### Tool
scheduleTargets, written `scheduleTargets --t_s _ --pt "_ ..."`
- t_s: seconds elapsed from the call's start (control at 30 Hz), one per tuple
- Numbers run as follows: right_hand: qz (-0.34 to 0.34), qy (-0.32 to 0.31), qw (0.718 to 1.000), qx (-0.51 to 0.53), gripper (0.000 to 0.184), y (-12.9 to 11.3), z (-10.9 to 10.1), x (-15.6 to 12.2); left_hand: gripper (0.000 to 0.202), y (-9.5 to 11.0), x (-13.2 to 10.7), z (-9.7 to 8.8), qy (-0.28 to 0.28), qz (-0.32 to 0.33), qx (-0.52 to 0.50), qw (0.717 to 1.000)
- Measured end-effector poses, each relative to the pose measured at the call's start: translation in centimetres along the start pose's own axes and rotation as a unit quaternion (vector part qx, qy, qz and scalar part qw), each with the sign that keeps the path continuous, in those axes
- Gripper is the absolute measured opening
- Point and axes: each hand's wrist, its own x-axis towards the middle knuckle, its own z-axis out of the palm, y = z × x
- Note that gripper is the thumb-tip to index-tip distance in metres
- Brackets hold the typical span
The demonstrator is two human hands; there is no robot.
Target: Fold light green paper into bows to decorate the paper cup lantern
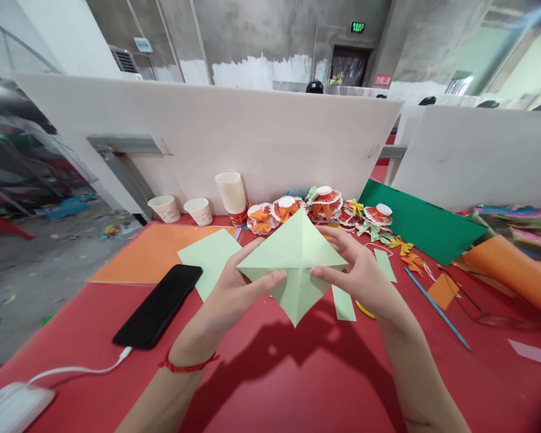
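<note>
A light green square of paper, creased across its middle both ways, is held up corner-first above the red table. My left hand pinches its left side, thumb on the near face and fingers behind. On the other side my right hand grips it the same way, thumb near the centre crease. Both hands' fingertips are partly hidden behind the paper. Beneath and to the left lies another light green sheet. A narrow green paper strip rests below my right hand.
A black phone on a white cable lies left, by an orange sheet. Paper cups and red-and-white paper crafts line the white partition. Rightward are a blue pencil-like stick, glasses and green card.
</note>
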Motion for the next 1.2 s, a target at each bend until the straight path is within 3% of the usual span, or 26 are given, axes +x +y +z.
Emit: scheduleTargets --t_s 0.07,0.13,0.27,0.47,0.63,0.73,0.9,0.97,1.1,1.2 --pt "0.016 0.000 0.999 0.042 0.029 0.0 0.0 0.0 0.028 0.2 0.1 0.0 0.020 0.005 0.014 1.000" --pt "0.006 0.016 0.999 0.034 0.018 -0.2 -0.1 0.0 0.021 0.5 0.3 0.1 0.028 0.009 0.043 0.999" --pt "-0.007 0.000 1.000 -0.017 0.011 -0.7 -0.3 -0.4 0.012 1.3 0.5 -0.1 0.027 0.022 0.140 0.990" --pt "-0.022 0.001 0.999 -0.028 0.002 -0.9 -0.9 -0.7 0.007 2.0 0.5 -1.0 0.036 0.076 0.289 0.954" --pt "-0.045 -0.024 0.999 0.013 0.026 -0.5 -1.7 -0.5 0.017 2.4 0.4 -1.8 0.014 0.095 0.271 0.958" --pt "-0.048 -0.037 0.997 0.050 0.028 -0.6 -1.9 -0.4 0.024 2.7 0.3 -2.3 -0.027 0.116 0.257 0.959" --pt "-0.123 -0.023 0.991 -0.045 0.031 -0.9 -1.7 -0.5 0.023 3.5 -0.1 -2.5 -0.101 0.143 0.292 0.940" --pt "-0.167 -0.029 0.981 -0.097 0.033 -0.8 -1.4 -0.7 0.018 3.5 -0.3 -2.0 -0.121 0.132 0.295 0.939" --pt "-0.220 -0.082 0.958 -0.163 0.034 -0.9 -0.6 -0.8 0.005 2.5 -0.2 -0.6 -0.095 0.061 0.276 0.955" --pt "-0.246 -0.074 0.943 -0.212 0.034 -2.0 0.0 -1.3 0.009 1.5 0.2 0.2 -0.142 0.020 0.279 0.950"
